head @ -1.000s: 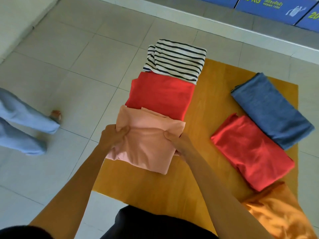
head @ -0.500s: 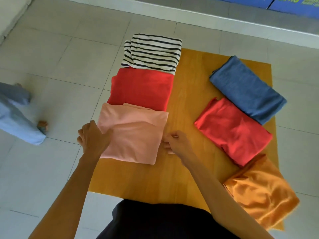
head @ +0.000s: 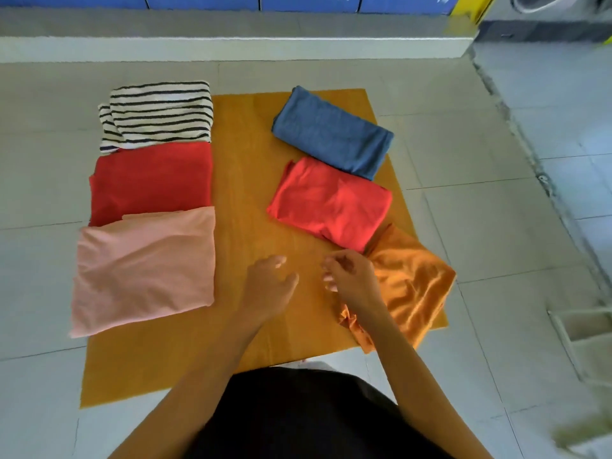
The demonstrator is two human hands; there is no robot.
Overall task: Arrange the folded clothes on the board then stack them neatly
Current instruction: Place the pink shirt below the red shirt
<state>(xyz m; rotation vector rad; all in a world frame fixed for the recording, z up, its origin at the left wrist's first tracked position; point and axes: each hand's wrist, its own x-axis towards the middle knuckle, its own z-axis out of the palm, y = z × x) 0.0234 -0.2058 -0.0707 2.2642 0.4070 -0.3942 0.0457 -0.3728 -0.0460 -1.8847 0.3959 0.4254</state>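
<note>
Pink cloth (head: 142, 270): released, board's (head: 245, 180) left edge. Both hands (head: 271, 286) (head: 351, 276) empty, loosely spread, moved toward orange cloth (head: 410, 286); straightening next.

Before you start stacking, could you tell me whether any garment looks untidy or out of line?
The orange garment at the board's near right corner is crumpled and skewed, overhanging the edge; the other five lie flat.

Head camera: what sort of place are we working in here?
Probably a laundromat. A front-loading washer drum shows at top right, blue machine panels line the back wall, and folded clothes lie on a board on tiled floor.
</note>
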